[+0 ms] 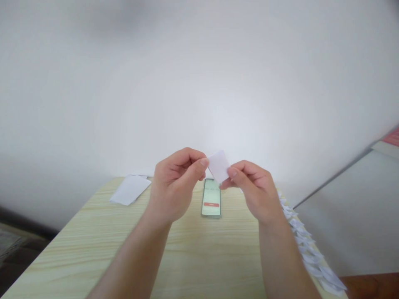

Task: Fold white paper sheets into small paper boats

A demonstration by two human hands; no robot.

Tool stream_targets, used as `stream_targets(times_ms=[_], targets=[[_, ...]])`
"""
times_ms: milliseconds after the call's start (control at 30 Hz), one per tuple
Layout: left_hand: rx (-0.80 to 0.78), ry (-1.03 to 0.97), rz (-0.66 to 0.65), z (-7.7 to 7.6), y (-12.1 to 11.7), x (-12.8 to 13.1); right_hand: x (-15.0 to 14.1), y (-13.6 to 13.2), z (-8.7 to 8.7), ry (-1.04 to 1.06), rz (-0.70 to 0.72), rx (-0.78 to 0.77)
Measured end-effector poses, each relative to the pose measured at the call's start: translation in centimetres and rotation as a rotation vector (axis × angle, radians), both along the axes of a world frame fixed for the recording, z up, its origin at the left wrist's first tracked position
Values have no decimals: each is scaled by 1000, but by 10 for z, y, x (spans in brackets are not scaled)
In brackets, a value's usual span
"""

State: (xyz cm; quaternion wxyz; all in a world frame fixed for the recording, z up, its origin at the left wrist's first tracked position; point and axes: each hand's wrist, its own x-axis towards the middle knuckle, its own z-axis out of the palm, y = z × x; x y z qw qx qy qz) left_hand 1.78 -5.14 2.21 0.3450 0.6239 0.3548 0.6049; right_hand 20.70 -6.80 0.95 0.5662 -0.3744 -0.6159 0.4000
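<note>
A small white square of paper [218,166], seemingly folded, is held up above the table in front of the wall. My left hand [178,180] pinches its left corner between thumb and fingers. At the lower right edge, my right hand [254,187] grips the same paper with thumb and fingertips. Below and behind the paper, a phone [211,199] lies face up with a lit screen showing a timer and a red button. The fingers beneath the paper are partly hidden.
Loose white paper sheets [131,189] lie at the table's back left. Along the right edge runs a row of several folded white paper pieces [307,245]. The light wooden table [215,257] stands against a white wall [199,83].
</note>
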Motion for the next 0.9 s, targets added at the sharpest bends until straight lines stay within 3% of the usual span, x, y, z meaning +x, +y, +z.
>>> stream_targets(times_ms=[100,233,367,467,667,900], targets=[[-41,47,-45,-1,-3,0,-1,5,-2,150,-35,-32],[-147,167,-295,1,-3,-4,2,6,0,192,-73,-37],[-129,14,-449,1,1,-9,7,1,5,100,-10,-8],[-88,-99,-464,1,0,-10,7,-1,6,113,52,-38],[-107,16,-431,8,-9,-10,3,1,3,146,95,-107],[17,10,-317,2,-7,-8,7,-6,7,131,215,-20]])
